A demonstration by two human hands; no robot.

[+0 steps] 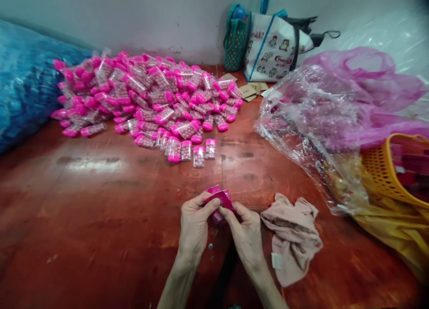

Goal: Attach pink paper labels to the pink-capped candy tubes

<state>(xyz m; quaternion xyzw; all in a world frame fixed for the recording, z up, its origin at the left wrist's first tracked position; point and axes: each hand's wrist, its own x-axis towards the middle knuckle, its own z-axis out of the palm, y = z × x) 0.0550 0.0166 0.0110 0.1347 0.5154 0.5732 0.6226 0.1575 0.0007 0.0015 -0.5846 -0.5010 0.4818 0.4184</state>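
My left hand (195,226) and my right hand (246,231) meet low in the middle of the view, above a red-brown table (100,210). Both pinch a small magenta printed label or packet (219,198), with a pink piece partly hidden between the fingers. Beyond the hands lies a big heap of clear candy boxes with pink caps (147,94). A short row of such boxes (192,152) stands upright at the heap's near edge. A crumpled pinkish cloth (291,237) lies just right of my right hand.
A clear plastic bag with pink contents (311,121) and a pink bag (365,85) fill the right side. A yellow-orange mesh basket (385,175) sits at the right edge. A blue sack (23,81) lies left. Two tote bags (275,45) lean against the wall.
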